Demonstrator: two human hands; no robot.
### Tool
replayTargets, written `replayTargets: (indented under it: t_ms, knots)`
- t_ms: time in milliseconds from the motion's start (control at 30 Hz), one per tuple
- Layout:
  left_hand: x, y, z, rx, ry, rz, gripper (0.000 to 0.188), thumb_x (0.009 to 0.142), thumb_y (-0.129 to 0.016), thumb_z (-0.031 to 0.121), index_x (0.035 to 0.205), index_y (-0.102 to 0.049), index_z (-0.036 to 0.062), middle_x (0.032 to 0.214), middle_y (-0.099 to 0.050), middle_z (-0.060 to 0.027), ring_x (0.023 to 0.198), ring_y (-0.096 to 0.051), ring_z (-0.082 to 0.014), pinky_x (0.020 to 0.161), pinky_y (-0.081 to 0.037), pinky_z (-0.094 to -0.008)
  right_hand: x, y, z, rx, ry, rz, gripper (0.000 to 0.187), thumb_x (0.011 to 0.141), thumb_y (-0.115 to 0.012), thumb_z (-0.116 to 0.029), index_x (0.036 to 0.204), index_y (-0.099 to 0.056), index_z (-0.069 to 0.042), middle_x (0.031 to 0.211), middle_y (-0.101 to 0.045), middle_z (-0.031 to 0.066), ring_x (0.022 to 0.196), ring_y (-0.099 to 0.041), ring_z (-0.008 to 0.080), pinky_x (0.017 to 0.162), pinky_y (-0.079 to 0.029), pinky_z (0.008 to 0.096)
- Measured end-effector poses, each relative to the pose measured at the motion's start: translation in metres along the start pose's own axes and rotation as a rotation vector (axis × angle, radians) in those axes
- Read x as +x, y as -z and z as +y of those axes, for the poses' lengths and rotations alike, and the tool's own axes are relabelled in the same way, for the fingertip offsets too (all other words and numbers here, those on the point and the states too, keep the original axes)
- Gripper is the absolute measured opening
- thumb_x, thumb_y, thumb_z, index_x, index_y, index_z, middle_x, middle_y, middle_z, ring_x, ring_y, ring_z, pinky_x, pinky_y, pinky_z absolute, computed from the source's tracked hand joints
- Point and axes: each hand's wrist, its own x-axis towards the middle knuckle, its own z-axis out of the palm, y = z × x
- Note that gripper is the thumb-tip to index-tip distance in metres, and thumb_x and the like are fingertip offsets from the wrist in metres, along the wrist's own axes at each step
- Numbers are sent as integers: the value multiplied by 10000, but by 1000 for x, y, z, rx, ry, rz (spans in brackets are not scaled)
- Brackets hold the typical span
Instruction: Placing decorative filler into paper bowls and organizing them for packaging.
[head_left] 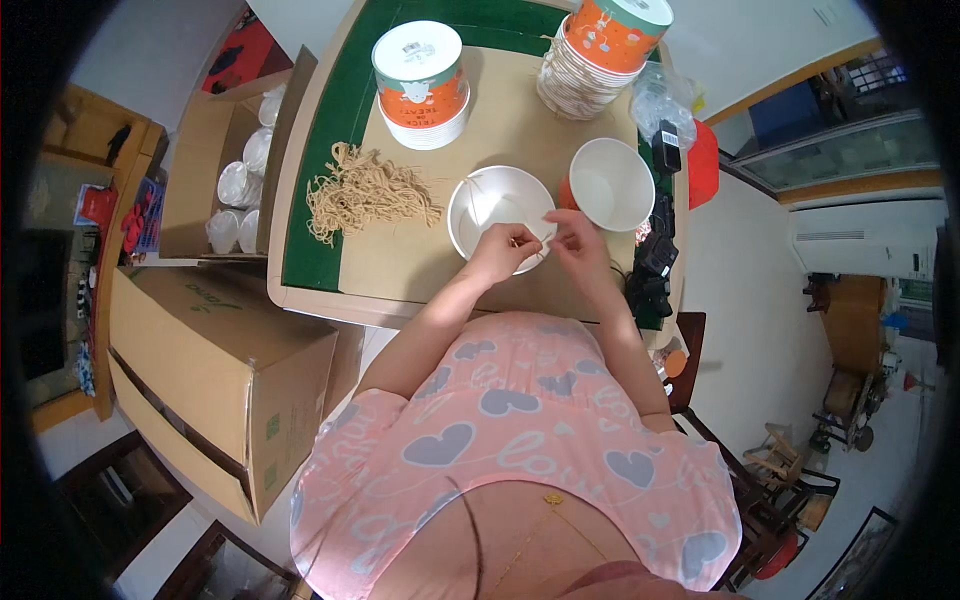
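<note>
String (530, 243), thin and pale: a short length runs between my 2 hands, just above the near rim of the white bowl (490, 205). My left hand (503, 247) has its fingers pinched shut on 1 end; my right hand (572, 236) pinches the other end, fingers curled in. The hands are close together, almost touching, over the bowl's near-right edge. Another strand lies across the inside of the bowl.

The bowl sits upright on the tabletop (420, 265), on the tan board that covers the green surface. Just right of it stands an open paper cup (612, 183), white inside, orange outside, tilted slightly away from me; I cannot tell whether it touches the bowl.

Left of the bowl, a loose pile of the same tan string (365, 192) lies partly on the board, partly on the green strip. Far left of the board: 1 lidded orange-and-white tub (420, 85). Far right: a tall stack of nested cups (600, 50) of the same kind.

Black objects (655, 265) line the right edge of the tabletop; too small to identify.

On the floor to my left, 1 closed cardboard box (215, 380), and beyond it 1 open box of white lids (240, 180).
</note>
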Motion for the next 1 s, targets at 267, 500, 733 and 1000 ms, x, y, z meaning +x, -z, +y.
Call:
replayTargets:
  t_ms: [267, 500, 733, 1000]
  knots:
    - [-2, 3, 5, 29, 10, 9, 153, 782, -658, 148, 821, -672, 0, 706, -656, -95, 633, -590, -135, 603, -473, -289, 8, 21, -15, -391, -44, -292, 89, 857, -577, -90, 864, -599, -4, 751, -571, 76, 683, -538, 134, 608, -426, 273]
    - [-4, 2, 5, 46, 40, 3, 167, 776, -662, 159, 821, -665, -2, 699, -651, -97, 633, -587, -137, 604, -471, -290, 8, 19, 8, -360, -78, -330, 152, 894, -539, -145, 831, -536, -6, 711, -512, 79, 638, -469, 150, 586, -387, 274]
    - [-4, 5, 10, 76, 26, -23, 122, 816, -638, 97, 904, -645, 12, 671, -579, 4, 597, -466, -43, 529, -382, -212, 8, 19, 10, -195, -49, -287, 75, 874, -548, -80, 841, -537, -14, 777, -512, 52, 677, -498, 147, 598, -393, 261]
    - [6, 33, 42, 456, -302, 233, 272, 722, -629, -9, 969, -607, 101, 891, -576, -88, 831, -557, -227, 728, -458, -330, 13, 14, 1, -578, 92, -271, 52, 791, -614, -92, 836, -598, -72, 862, -539, 82, 757, -579, 283, 654, -463, 375]
